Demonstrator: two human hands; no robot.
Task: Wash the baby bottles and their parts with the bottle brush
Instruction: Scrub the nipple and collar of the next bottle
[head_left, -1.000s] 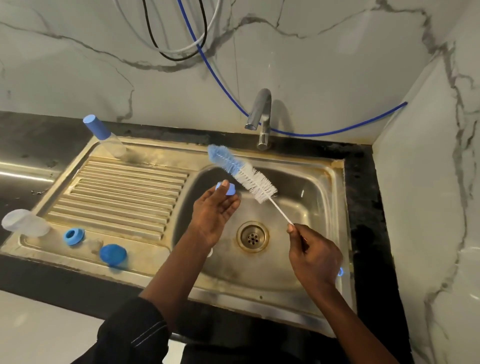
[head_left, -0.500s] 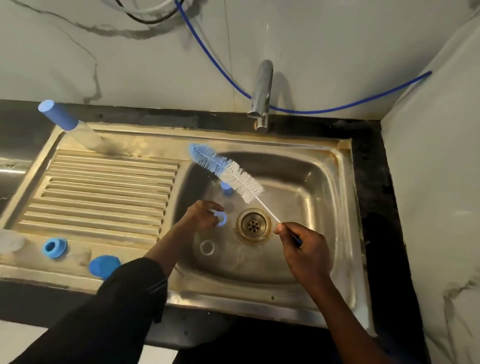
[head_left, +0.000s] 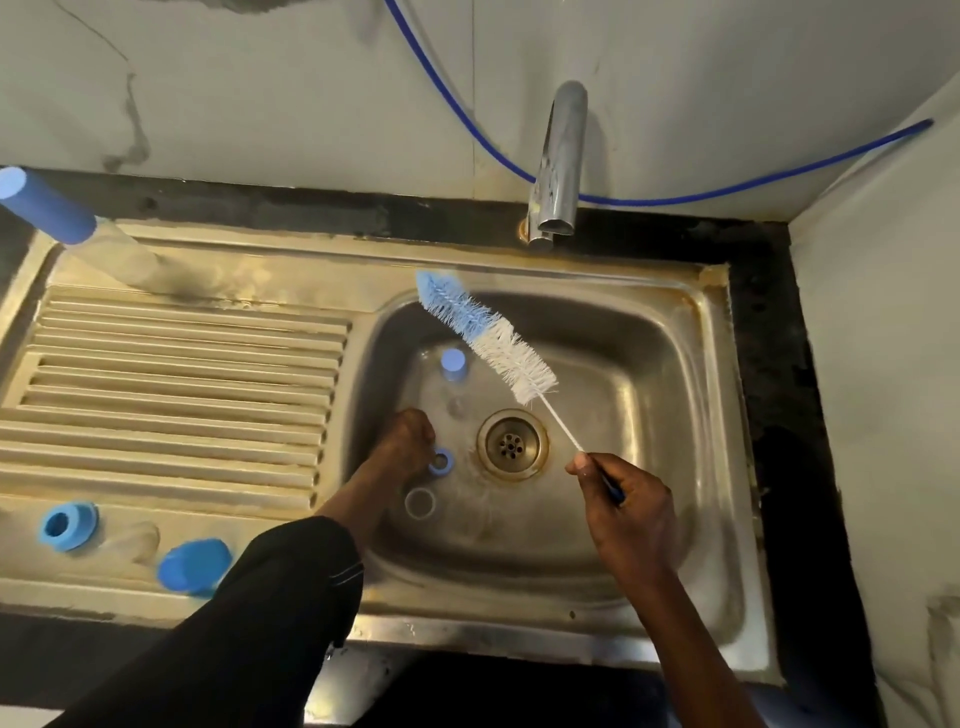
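head view: the bottle brush (head_left: 485, 340) is pinched by its thin handle in the right hand (head_left: 628, 512) and held aslant over the sink basin (head_left: 649, 364), bristles toward the back left. the left hand (head_left: 402, 444) is lowered to the basin floor, curled fingers closed on a blue ring (head_left: 440, 461) just left of the drain (head_left: 511, 443). a clear ring (head_left: 420, 503) lies near it, a blue cap (head_left: 453, 361) farther back. a capped bottle (head_left: 47, 208), a blue collar (head_left: 65, 525) and a blue lid (head_left: 193, 565) are seen on the drainboard (head_left: 171, 374).
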